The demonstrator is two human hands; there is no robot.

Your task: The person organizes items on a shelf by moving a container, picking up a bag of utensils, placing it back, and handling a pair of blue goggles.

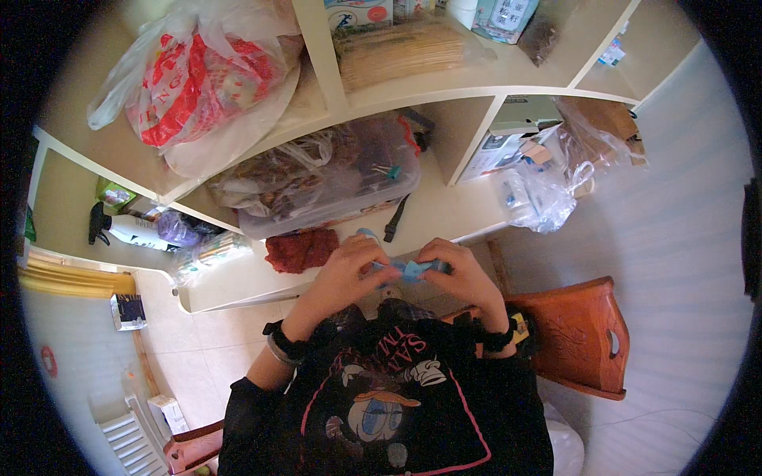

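Note:
In front of my chest, both hands meet at a small light-blue thing (411,271), thin and soft-looking like a strip or film; I cannot make out its kind. My left hand (355,272) pinches its left side, and part of the blue shows above those fingers. On its other side my right hand (458,270) grips with thumb and fingers closed. A dark red cloth (302,251) lies on the shelf edge just beyond my left hand. Past the hands, a black strap (395,220) rests on the same shelf.
A lidless-looking clear plastic bin (341,202) with bagged things fills the middle compartment. White-and-red plastic bags (206,87) sit above it. To the left stands a spray bottle (131,230); at right, a clear bag (540,202) overhangs the shelf. A wooden chair (571,337) is at my right.

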